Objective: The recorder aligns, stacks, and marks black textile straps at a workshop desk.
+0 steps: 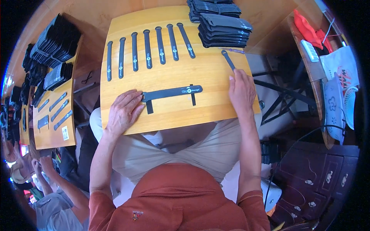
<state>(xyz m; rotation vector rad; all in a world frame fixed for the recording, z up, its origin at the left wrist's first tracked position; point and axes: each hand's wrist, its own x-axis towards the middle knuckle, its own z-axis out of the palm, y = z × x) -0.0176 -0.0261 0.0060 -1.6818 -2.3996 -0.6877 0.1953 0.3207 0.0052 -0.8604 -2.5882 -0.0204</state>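
My left hand [125,109] rests at the near left of the wooden table, its fingers closed on the left end of a black strap [169,92]. That strap lies crosswise over two short dark strips [150,107], whose ends stick out from under it. Whether it is one strap or a few stacked is hidden. At the right side, my right hand [242,90] grips the lower end of another black strap [228,59] with a looped tip. Several more black straps [147,50] lie apart in a row on the far left part of the table.
Folded stacks of black straps [223,30] stand at the far right table corner, with a thin purple tool [233,50] before them. A second table [54,136] with straps is at left, beside another person's arms [63,183]. A dark drawer cabinet [312,181] stands at right.
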